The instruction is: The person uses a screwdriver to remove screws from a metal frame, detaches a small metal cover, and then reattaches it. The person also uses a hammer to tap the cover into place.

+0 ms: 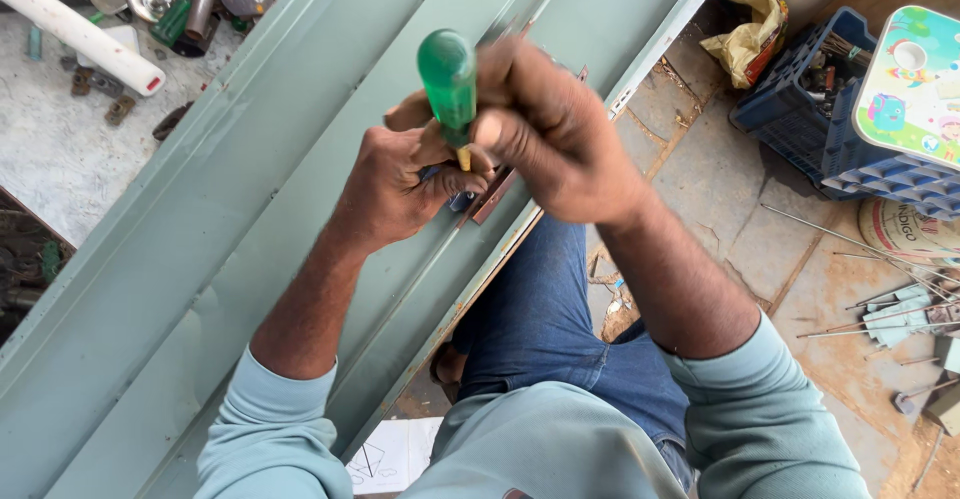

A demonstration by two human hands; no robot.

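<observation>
A long grey-green metal frame (200, 249) lies slantwise across my lap. My right hand (555, 129) grips a screwdriver with a green handle (447, 79), held upright with its tip down on the frame. My left hand (395, 184) rests on the frame just under the handle, its fingers pinched around the shaft and a small dark metal fitting (462, 200). A brown hinge-like strip (495, 194) shows beside that fitting. The screwdriver's tip is hidden by my fingers.
A blue plastic crate (800, 119) with a colourful board (915, 84) on it stands at the right. Thin metal rods (850, 239) and small parts lie on the stone floor. A white pipe (80, 29) and metal scrap sit at the top left. A paper sheet (395, 454) lies below.
</observation>
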